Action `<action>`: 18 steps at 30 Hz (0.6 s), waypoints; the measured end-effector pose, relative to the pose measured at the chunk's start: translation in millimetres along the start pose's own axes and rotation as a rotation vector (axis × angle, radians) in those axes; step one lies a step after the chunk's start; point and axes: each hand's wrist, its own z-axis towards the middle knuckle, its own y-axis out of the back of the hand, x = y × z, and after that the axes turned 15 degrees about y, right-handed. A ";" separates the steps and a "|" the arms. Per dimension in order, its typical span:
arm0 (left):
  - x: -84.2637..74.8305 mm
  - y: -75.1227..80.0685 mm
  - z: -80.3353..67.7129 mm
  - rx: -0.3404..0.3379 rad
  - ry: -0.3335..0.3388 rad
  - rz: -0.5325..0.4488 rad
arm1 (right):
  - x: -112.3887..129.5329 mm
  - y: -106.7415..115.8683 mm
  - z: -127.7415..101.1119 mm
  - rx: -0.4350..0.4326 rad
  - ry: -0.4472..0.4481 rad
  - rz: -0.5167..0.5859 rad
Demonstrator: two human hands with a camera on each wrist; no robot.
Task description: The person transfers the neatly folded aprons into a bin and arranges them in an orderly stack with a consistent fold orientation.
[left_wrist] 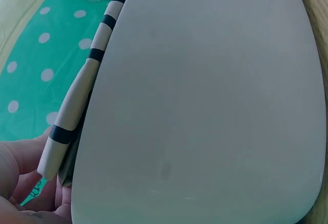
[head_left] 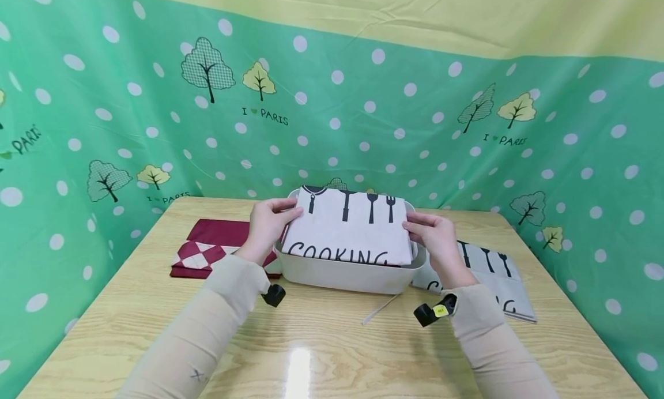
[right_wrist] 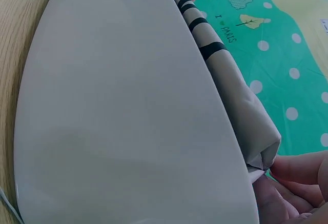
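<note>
While the left hand [head_left: 267,223] and the right hand [head_left: 436,237] pinch its two sides, the folded white cloth [head_left: 353,233] is at the opening of the white tub [head_left: 342,277], near the far edge of the table [head_left: 358,358]; a maroon cloth [head_left: 220,232] lies toward the left edge.

Pale wood-grain table [head_left: 363,358]: white oval basin [head_left: 337,275]; folded maroon-and-white checked cloth [head_left: 212,253] left of it, folded white lettered cloth [head_left: 498,281] right, thin pale strap [head_left: 380,310] in front.
</note>
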 end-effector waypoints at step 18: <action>4.6 1.1 -4.2 0.007 -0.046 0.051 | 0.1 7.7 -11.0 0.119 0.029 -0.097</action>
